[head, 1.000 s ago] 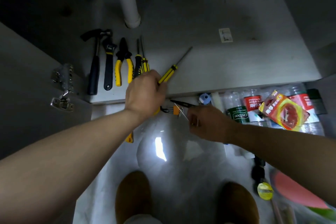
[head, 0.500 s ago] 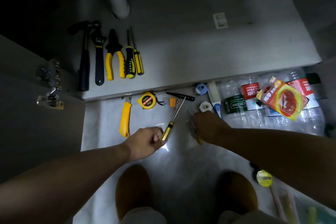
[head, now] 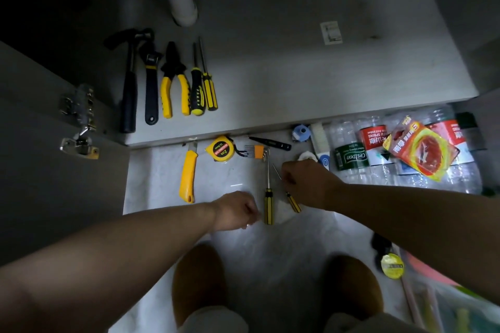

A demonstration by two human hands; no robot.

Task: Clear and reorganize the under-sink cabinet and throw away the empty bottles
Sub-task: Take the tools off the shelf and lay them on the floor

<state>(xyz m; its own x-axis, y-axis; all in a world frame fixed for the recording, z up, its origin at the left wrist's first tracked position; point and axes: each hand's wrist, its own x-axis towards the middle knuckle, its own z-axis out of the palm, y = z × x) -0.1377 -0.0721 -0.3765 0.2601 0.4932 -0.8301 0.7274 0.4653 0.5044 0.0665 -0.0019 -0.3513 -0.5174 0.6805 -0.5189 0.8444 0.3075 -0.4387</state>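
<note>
The larger screwdriver (head: 268, 205), held in the left grip (head: 235, 211) half a second ago, now lies flat on the floor (head: 151, 170), shaft toward the cabinet (head: 297, 76). The left grip has released it and rests loosely curled beside the handle. The right grip (head: 305, 184) clasps a smaller screwdriver (head: 293, 203) alongside.

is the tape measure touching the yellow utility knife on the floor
Apart. The head view shows a strip of pale floor between the tape measure and the utility knife at its blade end.
</note>
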